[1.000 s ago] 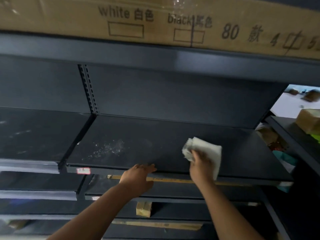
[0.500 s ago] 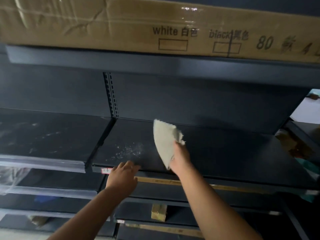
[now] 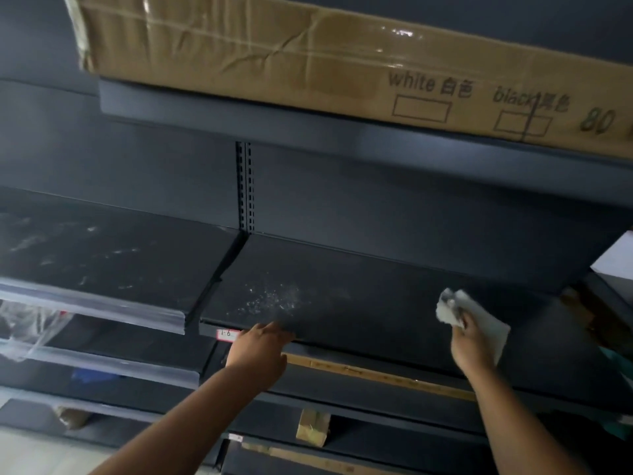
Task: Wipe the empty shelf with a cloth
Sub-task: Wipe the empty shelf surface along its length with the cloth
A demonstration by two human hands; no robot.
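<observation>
A dark metal shelf stands empty in front of me, with a patch of pale dust on its left part. My right hand grips a crumpled white cloth and presses it on the shelf's right front area. My left hand rests on the shelf's front edge beside a small price label, its fingers laid flat over the lip and holding nothing.
A long cardboard box lies on the shelf above. A neighbouring dusty shelf with a clear plastic strip sits to the left. Lower shelves hold a small yellowish box and a wooden strip. More goods stand at the far right.
My right hand swept the cloth to the left and lifted it, then moved it back to the shelf's right side. The camera view shifted left. My left hand stayed on the front edge.
</observation>
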